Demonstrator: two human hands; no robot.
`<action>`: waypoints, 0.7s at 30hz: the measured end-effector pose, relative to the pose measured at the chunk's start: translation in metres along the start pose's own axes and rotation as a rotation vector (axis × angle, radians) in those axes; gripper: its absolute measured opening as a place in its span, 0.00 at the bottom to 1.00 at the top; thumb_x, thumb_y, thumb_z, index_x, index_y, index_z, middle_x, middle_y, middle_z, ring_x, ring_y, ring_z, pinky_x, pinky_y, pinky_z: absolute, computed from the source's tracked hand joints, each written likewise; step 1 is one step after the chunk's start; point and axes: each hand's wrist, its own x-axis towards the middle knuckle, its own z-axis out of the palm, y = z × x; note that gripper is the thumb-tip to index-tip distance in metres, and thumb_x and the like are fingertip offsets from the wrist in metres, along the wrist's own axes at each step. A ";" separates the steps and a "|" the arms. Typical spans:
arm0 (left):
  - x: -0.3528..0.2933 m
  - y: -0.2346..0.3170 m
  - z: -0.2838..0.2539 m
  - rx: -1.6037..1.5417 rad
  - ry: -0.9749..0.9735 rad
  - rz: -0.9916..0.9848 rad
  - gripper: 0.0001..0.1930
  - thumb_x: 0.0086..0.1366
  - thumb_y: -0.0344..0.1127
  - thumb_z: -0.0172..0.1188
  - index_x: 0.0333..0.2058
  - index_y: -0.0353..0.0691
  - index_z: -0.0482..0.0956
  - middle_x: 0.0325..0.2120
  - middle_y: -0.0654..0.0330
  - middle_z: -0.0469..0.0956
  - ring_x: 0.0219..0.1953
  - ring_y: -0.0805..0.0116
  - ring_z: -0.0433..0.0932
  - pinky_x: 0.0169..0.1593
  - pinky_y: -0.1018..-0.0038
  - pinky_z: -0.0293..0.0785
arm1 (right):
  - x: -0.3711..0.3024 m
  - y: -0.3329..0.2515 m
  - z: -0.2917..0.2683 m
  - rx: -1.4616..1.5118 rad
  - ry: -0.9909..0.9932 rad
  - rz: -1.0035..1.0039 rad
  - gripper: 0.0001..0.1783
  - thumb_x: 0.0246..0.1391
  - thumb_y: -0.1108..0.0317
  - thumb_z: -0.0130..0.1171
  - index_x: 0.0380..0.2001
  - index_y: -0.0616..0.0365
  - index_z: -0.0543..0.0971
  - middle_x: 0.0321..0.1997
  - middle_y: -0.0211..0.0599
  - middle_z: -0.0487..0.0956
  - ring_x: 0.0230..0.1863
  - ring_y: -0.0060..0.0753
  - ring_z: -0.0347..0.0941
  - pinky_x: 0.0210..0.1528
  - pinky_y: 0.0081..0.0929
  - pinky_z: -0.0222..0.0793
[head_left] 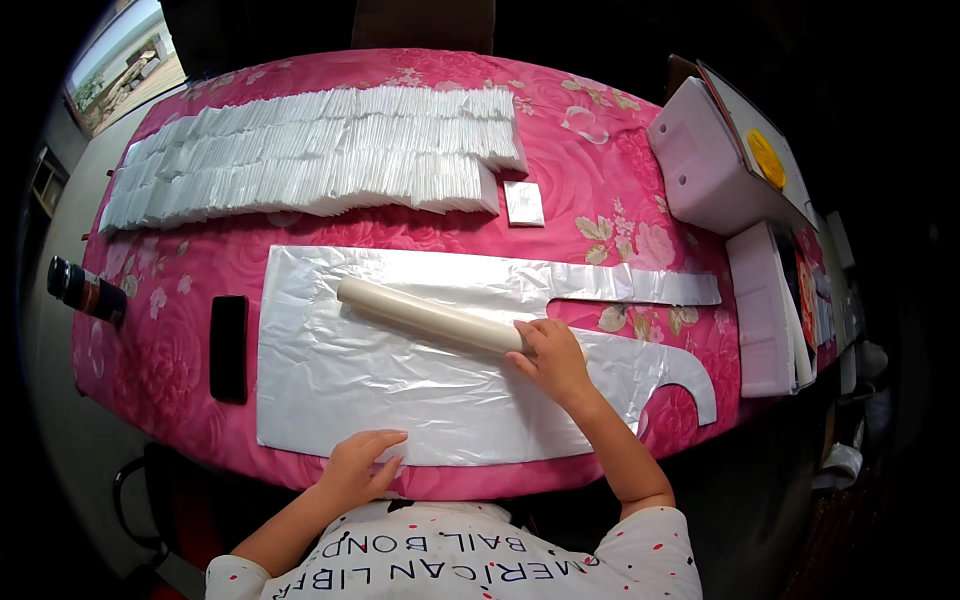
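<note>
A white plastic carrier bag (400,400), or a stack of such bags, lies flat and wrinkled on the table with its handles to the right. One handle is straight; the nearer one curls toward the table's front edge. Across it slants a long cream-coloured round rod (425,312), its far end to the left. My right hand (552,362) grips the rod's near right end, fingers over the top and thumb on the near side. At the bag's front edge rests my left hand (365,467), open, fingers and thumb apart, holding nothing.
Long rows of folded white packets (320,150) fill the far left, with a single packet (524,204) beside them. A black phone (229,349) and dark bottle (88,290) stand left. White foam boxes (700,150) line the right edge of the pink floral tablecloth (590,130).
</note>
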 end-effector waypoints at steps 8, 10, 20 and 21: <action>0.061 0.008 0.061 0.265 -0.030 0.197 0.39 0.51 0.46 0.63 0.59 0.41 0.58 0.61 0.34 0.41 0.62 0.34 0.45 0.61 0.53 0.49 | -0.100 -0.016 0.033 0.075 -0.072 -0.140 0.28 0.51 0.58 0.53 0.54 0.60 0.67 0.62 0.47 0.60 0.64 0.47 0.53 0.63 0.37 0.48; 0.069 0.017 0.070 0.315 -0.077 0.241 0.39 0.51 0.48 0.63 0.59 0.42 0.58 0.61 0.33 0.40 0.62 0.33 0.42 0.62 0.52 0.48 | -0.109 0.014 0.026 -0.043 -0.029 -0.087 0.30 0.51 0.58 0.53 0.56 0.60 0.64 0.64 0.46 0.57 0.66 0.45 0.49 0.65 0.37 0.44; 0.089 0.042 0.116 0.300 -0.097 0.306 0.43 0.52 0.50 0.61 0.59 0.30 0.52 0.61 0.33 0.38 0.63 0.34 0.37 0.63 0.53 0.44 | -0.195 0.221 -0.059 -0.360 0.403 0.602 0.23 0.57 0.66 0.41 0.54 0.68 0.65 0.60 0.51 0.63 0.62 0.48 0.57 0.63 0.34 0.51; 0.090 0.043 0.118 0.316 -0.102 0.305 0.43 0.52 0.50 0.60 0.59 0.29 0.52 0.61 0.32 0.38 0.63 0.34 0.38 0.63 0.54 0.43 | -0.204 0.230 -0.062 -0.412 0.443 0.642 0.22 0.58 0.65 0.42 0.52 0.67 0.68 0.59 0.49 0.65 0.61 0.46 0.58 0.62 0.34 0.53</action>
